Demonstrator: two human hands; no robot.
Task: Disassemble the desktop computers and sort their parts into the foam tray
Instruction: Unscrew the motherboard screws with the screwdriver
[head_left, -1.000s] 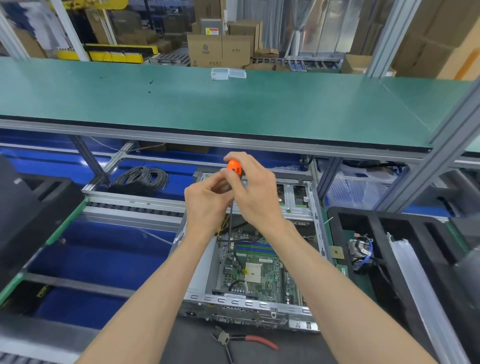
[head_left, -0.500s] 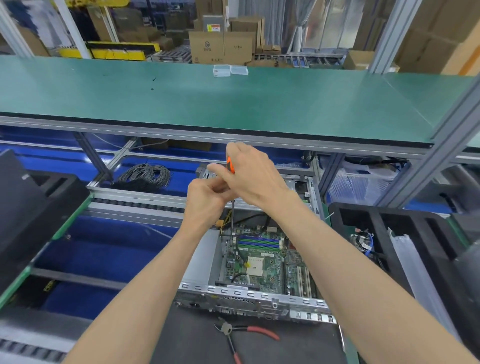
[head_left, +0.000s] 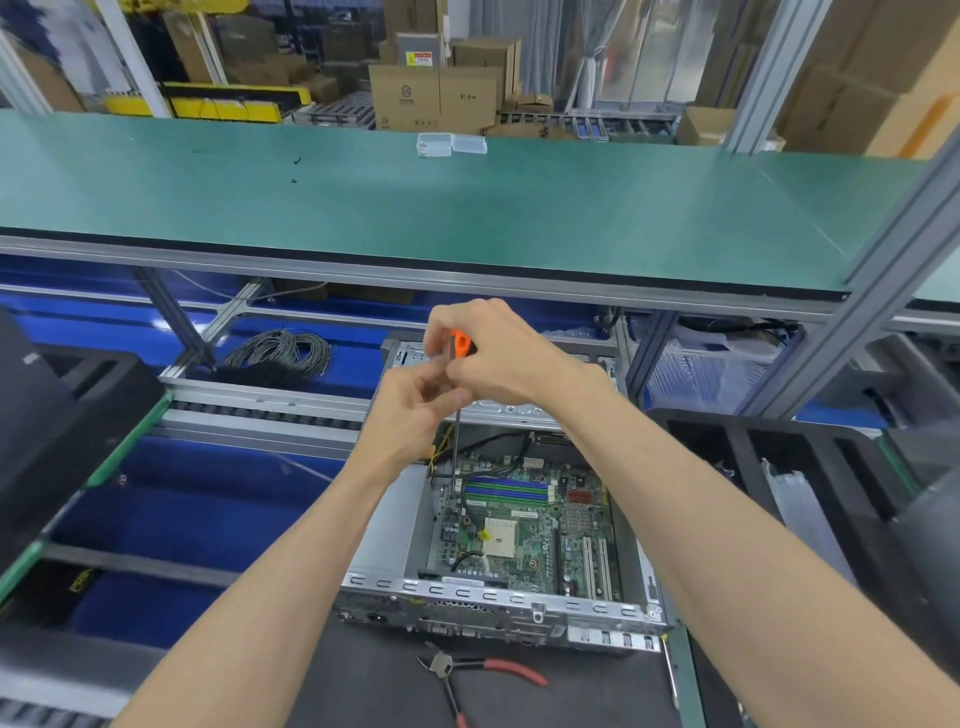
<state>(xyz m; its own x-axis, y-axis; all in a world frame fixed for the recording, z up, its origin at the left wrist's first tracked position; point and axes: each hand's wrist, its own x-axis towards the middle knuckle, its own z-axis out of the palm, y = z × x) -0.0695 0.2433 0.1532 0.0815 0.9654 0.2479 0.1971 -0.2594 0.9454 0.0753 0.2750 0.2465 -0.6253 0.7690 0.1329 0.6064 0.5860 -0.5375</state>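
While both my hands (head_left: 498, 358) clench the screwdriver (head_left: 460, 345) at frame centre, the motherboard (head_left: 524, 525) sits unremoved inside its case (head_left: 498, 603).

right hand (head_left: 498, 353) grips orange-handled screwdriver (head_left: 460, 345) above open computer case (head_left: 498, 597) | left hand (head_left: 415, 410) pinches its shaft just below | tip seems to meet motherboard (head_left: 530, 535) inside case | red-handled pliers (head_left: 467, 675) just in front of case | foam tray (head_left: 753, 441) right of case
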